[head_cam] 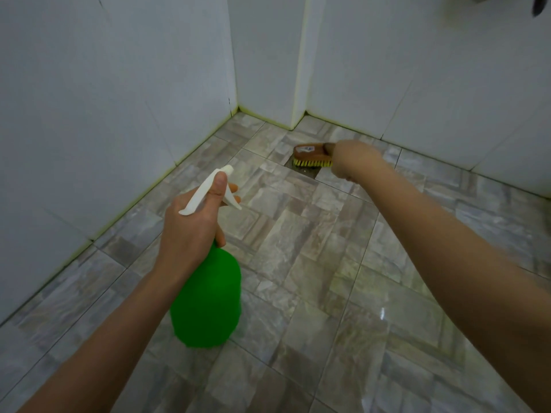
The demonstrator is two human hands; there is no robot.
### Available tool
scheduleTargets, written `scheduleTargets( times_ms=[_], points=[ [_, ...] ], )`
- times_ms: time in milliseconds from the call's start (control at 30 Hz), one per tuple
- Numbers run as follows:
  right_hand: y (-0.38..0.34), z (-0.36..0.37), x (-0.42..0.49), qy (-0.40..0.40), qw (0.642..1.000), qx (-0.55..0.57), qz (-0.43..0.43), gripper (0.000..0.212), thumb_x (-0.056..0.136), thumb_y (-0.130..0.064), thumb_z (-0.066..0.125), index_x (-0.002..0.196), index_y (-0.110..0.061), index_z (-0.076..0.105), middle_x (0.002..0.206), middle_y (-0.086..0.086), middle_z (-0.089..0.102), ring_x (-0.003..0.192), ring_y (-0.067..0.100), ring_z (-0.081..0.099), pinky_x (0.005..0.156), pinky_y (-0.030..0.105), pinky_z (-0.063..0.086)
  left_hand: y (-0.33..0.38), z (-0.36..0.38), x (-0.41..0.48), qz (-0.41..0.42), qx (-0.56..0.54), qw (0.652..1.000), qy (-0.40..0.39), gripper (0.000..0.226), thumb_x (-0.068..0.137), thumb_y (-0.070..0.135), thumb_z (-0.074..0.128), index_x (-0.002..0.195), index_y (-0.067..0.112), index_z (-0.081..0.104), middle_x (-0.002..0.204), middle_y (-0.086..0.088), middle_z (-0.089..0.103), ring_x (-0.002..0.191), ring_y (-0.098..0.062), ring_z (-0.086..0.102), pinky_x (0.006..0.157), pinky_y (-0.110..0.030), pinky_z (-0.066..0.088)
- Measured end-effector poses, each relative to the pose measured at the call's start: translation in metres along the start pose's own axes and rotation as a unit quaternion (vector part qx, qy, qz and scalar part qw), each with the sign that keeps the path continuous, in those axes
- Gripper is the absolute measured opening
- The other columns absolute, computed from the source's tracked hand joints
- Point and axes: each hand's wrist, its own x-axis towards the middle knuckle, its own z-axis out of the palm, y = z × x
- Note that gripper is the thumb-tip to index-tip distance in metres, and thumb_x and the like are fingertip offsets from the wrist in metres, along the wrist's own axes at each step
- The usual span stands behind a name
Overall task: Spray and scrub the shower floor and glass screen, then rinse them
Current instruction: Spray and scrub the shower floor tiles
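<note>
**Scrubbing at the drain, sprayer at the ready**

Head view, the only one I have. My left hand (190, 231) grips the neck of the green spray bottle (208, 299). The thumb lies along the white spray head and the fingertips curl round the trigger (232, 198). The bottle hangs in the air over the shower floor (328, 263), nozzle aimed forward toward the corner. I judge it's held that way so I can wet the tiles ahead without putting anything down.

My right hand (354, 162) is closed round the handle end of the brown scrub brush (311, 156), arm stretched out. The yellow bristles face down on the floor, right at the edge of the dark square drain (301, 171). The grip is from behind the brush, probably for pushing and pulling strokes.

The floor tiles look glossy, with a light glint near the right, so they may be wet; I can't tell for sure. White tiled walls (119, 114) meet at the corner. No glass screen in frame.

Judgement: floor scrub in progress; screen and rinse not yet done.
</note>
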Motion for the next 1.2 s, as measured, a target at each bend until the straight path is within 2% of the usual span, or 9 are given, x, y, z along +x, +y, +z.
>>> scheduleTargets(
  times_ms=[133, 300, 400, 533, 733, 867, 1000, 1067, 1200],
  points=[
    [0.004, 0.008, 0.008, 0.019, 1.000, 0.020, -0.006, 0.059, 0.089, -0.001, 0.046, 0.144, -0.019, 0.036, 0.102, 0.015, 0.060, 0.079, 0.028, 0.056, 0.064, 0.036, 0.046, 0.000, 0.002, 0.003, -0.015, 0.002, 1.000, 0.003, 0.034, 0.092, 0.067, 0.045, 0.084, 0.049, 0.073, 0.085, -0.017, 0.075, 0.043, -0.023, 0.058, 0.056, -0.035, 0.047],
    [0.002, -0.004, 0.019, 0.010, 0.999, 0.034, 0.019, 0.052, 0.088, -0.002, 0.048, 0.138, -0.012, 0.043, 0.072, 0.011, 0.049, 0.068, 0.028, 0.055, 0.064, 0.039, 0.048, 0.001, 0.003, 0.004, -0.015, -0.009, 1.000, 0.004, 0.031, 0.092, 0.066, 0.045, 0.083, 0.054, 0.072, 0.088, -0.015, 0.075, 0.048, -0.027, 0.059, 0.055, -0.036, 0.047],
    [-0.005, -0.007, 0.016, 0.006, 0.999, 0.046, 0.010, 0.054, 0.088, 0.000, 0.048, 0.141, -0.009, 0.039, 0.093, 0.017, 0.058, 0.079, 0.031, 0.055, 0.063, 0.039, 0.046, -0.001, 0.004, 0.007, -0.019, -0.017, 1.000, 0.013, 0.032, 0.096, 0.062, 0.045, 0.082, 0.051, 0.073, 0.093, 0.005, 0.077, 0.053, -0.031, 0.063, 0.055, -0.036, 0.047],
    [0.002, 0.001, 0.031, 0.035, 0.996, 0.082, -0.022, 0.082, 0.087, 0.002, 0.042, 0.153, -0.032, 0.007, 0.116, 0.024, 0.056, 0.081, 0.031, 0.054, 0.069, 0.042, 0.051, -0.003, 0.006, 0.008, -0.019, -0.017, 1.000, 0.017, 0.033, 0.095, 0.061, 0.047, 0.082, 0.047, 0.074, 0.087, 0.003, 0.078, 0.051, -0.028, 0.063, 0.054, -0.037, 0.047],
    [0.007, -0.005, 0.017, 0.011, 0.998, 0.063, 0.005, 0.051, 0.090, 0.002, 0.043, 0.139, -0.012, 0.042, 0.069, 0.010, 0.050, 0.062, 0.025, 0.054, 0.055, 0.035, 0.049, 0.000, 0.006, 0.010, -0.023, -0.014, 1.000, 0.012, 0.037, 0.096, 0.060, 0.045, 0.083, 0.042, 0.075, 0.082, -0.003, 0.077, 0.039, -0.021, 0.054, 0.055, -0.034, 0.046],
    [0.028, -0.014, 0.004, 0.017, 0.997, 0.066, 0.030, 0.036, 0.092, 0.001, 0.043, 0.127, -0.003, 0.050, 0.067, 0.010, 0.047, 0.073, 0.028, 0.056, 0.068, 0.037, 0.050, 0.000, 0.007, 0.008, -0.007, -0.024, 1.000, -0.003, 0.033, 0.093, 0.065, 0.047, 0.085, 0.050, 0.074, 0.085, -0.012, 0.076, 0.060, -0.037, 0.066, 0.054, -0.044, 0.051],
    [0.045, -0.012, -0.030, -0.019, 0.999, 0.018, 0.043, 0.028, 0.089, 0.001, 0.045, 0.113, -0.005, 0.057, 0.065, 0.009, 0.051, 0.051, 0.020, 0.050, 0.046, 0.029, 0.040, 0.000, 0.004, 0.004, 0.008, -0.019, 1.000, -0.010, 0.030, 0.090, 0.069, 0.047, 0.087, 0.054, 0.073, 0.088, -0.020, 0.074, 0.075, -0.040, 0.070, 0.053, -0.046, 0.049],
    [0.059, 0.002, -0.050, -0.022, 0.998, 0.032, 0.039, 0.050, 0.092, 0.000, 0.038, 0.138, -0.019, 0.044, 0.068, 0.010, 0.052, 0.048, 0.019, 0.051, 0.042, 0.027, 0.039, 0.002, 0.004, 0.001, 0.004, -0.016, 1.000, -0.014, 0.031, 0.090, 0.069, 0.047, 0.088, 0.053, 0.073, 0.088, -0.017, 0.075, 0.079, -0.041, 0.071, 0.053, -0.051, 0.051],
    [0.092, 0.009, -0.045, 0.022, 0.995, 0.080, 0.059, 0.044, 0.097, -0.007, 0.035, 0.140, -0.015, 0.040, 0.075, 0.016, 0.053, 0.054, 0.025, 0.054, 0.051, 0.029, 0.046, 0.010, 0.006, -0.011, -0.002, -0.005, 0.999, -0.044, 0.036, 0.086, 0.074, 0.046, 0.091, 0.050, 0.073, 0.091, -0.025, 0.073, 0.058, -0.036, 0.065, 0.052, -0.048, 0.052]
  ],
)
